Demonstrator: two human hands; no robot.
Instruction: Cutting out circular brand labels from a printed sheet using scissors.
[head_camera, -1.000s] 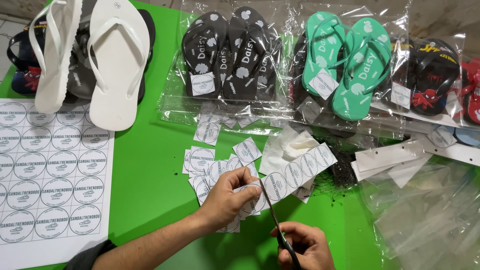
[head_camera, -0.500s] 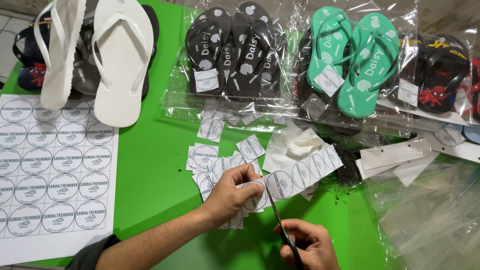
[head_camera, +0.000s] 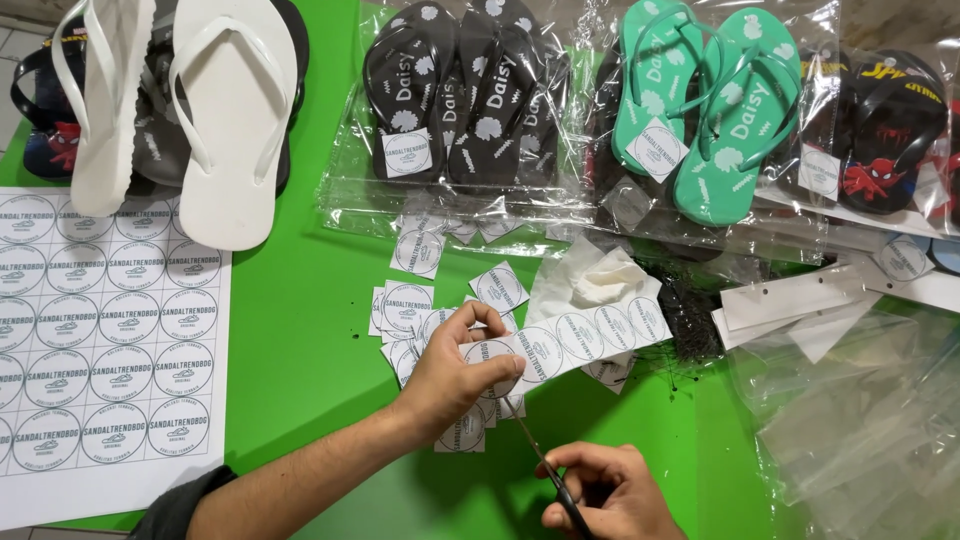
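Materials on the green work surface
Matt paper label strip (head_camera: 575, 338); metal scissors (head_camera: 545, 468); glossy clear plastic bags (head_camera: 470, 200); smooth rubbery white flip-flops (head_camera: 235, 130); matt green tabletop (head_camera: 300, 330).

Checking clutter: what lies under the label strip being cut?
Under the label strip lie cut square labels on the green table. The left hand hides others.

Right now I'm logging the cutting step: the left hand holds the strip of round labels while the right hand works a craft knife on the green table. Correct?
Not quite. The right hand works scissors, not a craft knife; the head view shows the blades meeting the strip of round labels. The rest stands: the left hand holds that strip over the green table.
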